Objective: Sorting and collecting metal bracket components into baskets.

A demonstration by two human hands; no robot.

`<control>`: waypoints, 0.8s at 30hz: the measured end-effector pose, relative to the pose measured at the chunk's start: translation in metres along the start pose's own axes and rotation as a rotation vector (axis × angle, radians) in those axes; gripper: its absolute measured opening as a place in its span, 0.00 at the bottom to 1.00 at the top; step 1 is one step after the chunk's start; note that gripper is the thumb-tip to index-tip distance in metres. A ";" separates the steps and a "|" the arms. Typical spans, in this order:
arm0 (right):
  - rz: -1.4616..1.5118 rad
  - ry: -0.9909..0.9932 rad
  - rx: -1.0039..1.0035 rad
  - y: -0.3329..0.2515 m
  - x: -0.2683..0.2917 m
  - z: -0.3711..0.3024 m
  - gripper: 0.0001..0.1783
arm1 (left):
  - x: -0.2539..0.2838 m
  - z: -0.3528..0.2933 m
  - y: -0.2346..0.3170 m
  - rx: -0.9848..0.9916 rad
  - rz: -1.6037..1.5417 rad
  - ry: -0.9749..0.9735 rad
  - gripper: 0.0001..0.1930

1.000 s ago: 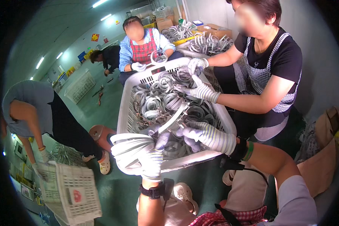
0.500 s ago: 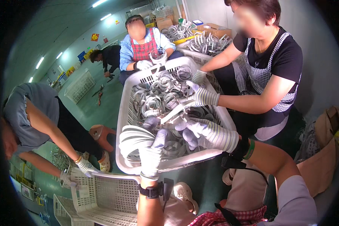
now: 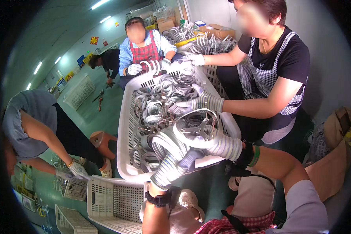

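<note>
My left hand [image 3: 169, 169], in a striped knit glove, grips a bundle of white band rings [image 3: 163, 142] at the near end of a large white plastic basket [image 3: 123, 121]. Beside it my right hand [image 3: 227, 147], gloved alike, holds a single white band ring [image 3: 178, 134] with a metal clasp [image 3: 199, 132] across it. Its fingertips are partly hidden behind the ring. A heap of loose grey-white rings [image 3: 154, 111] lies in the basket beyond both hands. Close to my right hand, a co-worker's gloved hand [image 3: 212, 102] reaches over the heap.
Across the basket, a person in a checked apron [image 3: 146, 52] holds several rings. At left a bending person grips a small crate [image 3: 76, 189] near an empty white basket [image 3: 99, 199]. An orange stool [image 3: 101, 143] stands there. Cardboard [image 3: 327, 167] lies at right.
My left hand has carried the ring bundle rightward and turned it. The ring in my right hand now faces me, round side showing. The far co-worker holds more rings; the left one's crate has moved.
</note>
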State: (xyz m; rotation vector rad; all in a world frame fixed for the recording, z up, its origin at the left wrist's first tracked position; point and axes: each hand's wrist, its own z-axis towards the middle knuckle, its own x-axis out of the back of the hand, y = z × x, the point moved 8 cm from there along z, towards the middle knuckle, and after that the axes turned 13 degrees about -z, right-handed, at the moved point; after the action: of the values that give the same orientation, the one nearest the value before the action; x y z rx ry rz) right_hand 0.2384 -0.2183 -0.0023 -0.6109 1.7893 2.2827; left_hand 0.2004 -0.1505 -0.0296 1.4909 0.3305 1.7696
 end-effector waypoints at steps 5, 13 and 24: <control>-1.375 -0.246 0.574 -0.060 -0.034 -0.031 0.22 | 0.041 -0.012 -0.014 0.202 -0.542 0.567 0.12; -2.083 0.030 1.269 -0.026 -0.056 -0.044 0.22 | 0.062 -0.005 0.025 -0.058 -0.095 0.327 0.11; -2.969 0.170 1.062 -0.046 -0.039 -0.033 0.17 | 0.102 -0.050 -0.042 0.217 -1.210 0.962 0.16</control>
State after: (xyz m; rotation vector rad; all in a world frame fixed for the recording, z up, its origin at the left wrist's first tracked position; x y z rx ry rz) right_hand 0.2981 -0.2335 -0.0324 -1.2539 0.1417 -0.6597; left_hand 0.1706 -0.0384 0.0027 0.1947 1.5432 1.2420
